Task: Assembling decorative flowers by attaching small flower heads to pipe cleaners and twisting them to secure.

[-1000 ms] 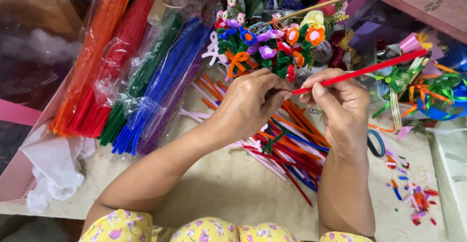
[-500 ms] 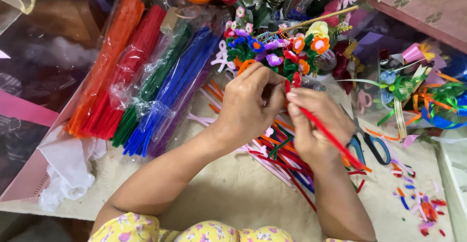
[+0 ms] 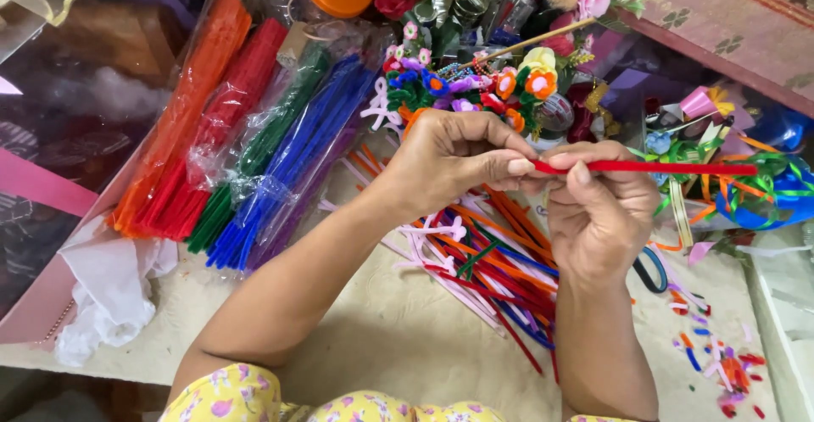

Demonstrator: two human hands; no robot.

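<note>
left hand: fingertips pinched on red pipe cleaner end; right hand: fingers clamped on it, stem points to 3 o'clock | loose pipe cleaners at 6 o'clock; scissors at 5 o'clock

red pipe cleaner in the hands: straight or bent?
Straight where visible: the red pipe cleaner runs level rightward from between the left hand and right hand; the gripped end is hidden.

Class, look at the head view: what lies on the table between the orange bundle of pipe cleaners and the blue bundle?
In the head view, between the orange bundle and the blue bundle lie two more bagged bundles: a red bundle next to the orange, then a green bundle.
</note>
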